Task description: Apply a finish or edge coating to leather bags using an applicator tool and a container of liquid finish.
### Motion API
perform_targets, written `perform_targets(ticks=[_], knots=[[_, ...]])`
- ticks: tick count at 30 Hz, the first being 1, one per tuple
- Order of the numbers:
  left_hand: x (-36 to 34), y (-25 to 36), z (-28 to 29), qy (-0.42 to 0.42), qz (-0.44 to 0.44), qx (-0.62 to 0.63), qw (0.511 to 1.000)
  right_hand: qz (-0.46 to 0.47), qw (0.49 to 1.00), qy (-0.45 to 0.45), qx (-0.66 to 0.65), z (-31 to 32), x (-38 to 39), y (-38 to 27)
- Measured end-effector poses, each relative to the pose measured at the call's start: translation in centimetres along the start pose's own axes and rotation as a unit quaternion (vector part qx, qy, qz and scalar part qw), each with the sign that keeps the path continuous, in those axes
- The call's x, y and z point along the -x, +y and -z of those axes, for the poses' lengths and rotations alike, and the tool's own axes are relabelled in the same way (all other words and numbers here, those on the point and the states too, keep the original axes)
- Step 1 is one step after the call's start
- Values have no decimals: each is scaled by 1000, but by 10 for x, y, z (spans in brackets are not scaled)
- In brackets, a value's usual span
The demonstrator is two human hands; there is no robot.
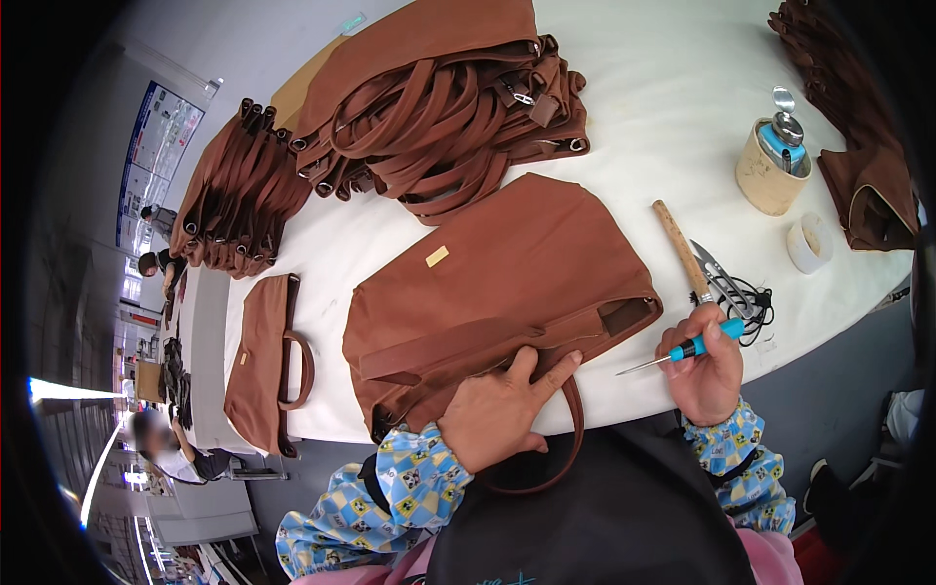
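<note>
A brown handbag (517,244) with a small gold plate lies on the white table in front of me, its opening toward me. My left hand (497,409) rests on the bag's near edge, fingers apart, the index finger stretched along the rim of the opening. Below that hand, a brown strap handle (577,419) loops off the table edge toward my lap. At the bag's right, my right hand (707,370) is closed round the blue handle of an awl (720,336). Its thin metal point faces left, apart from the bag.
Brown bags (419,107) with handles are piled at the back, beside a stack of straps (244,185). Another bag (258,361) lies left. On the right are a wooden-handled tool (680,244), scissors (726,283), black cord (760,317), a tape roll (810,244) and a pump bottle (783,141) in a holder.
</note>
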State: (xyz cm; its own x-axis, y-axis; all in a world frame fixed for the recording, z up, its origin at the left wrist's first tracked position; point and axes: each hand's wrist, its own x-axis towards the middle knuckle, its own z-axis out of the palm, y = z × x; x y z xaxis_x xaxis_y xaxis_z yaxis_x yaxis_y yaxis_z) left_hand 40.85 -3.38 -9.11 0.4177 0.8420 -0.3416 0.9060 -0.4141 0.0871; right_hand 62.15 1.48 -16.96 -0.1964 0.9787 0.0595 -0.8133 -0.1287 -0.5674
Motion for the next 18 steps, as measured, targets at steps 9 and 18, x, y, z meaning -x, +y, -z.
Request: perform_targets(ticks=[9,18], knots=[[14,-12,-2,17,-27,46,998,-4,1000,-18,13,1,-1,0],[-12,2,6,-60,-9,2,998,0,1000,-20,16,0,-2,0]])
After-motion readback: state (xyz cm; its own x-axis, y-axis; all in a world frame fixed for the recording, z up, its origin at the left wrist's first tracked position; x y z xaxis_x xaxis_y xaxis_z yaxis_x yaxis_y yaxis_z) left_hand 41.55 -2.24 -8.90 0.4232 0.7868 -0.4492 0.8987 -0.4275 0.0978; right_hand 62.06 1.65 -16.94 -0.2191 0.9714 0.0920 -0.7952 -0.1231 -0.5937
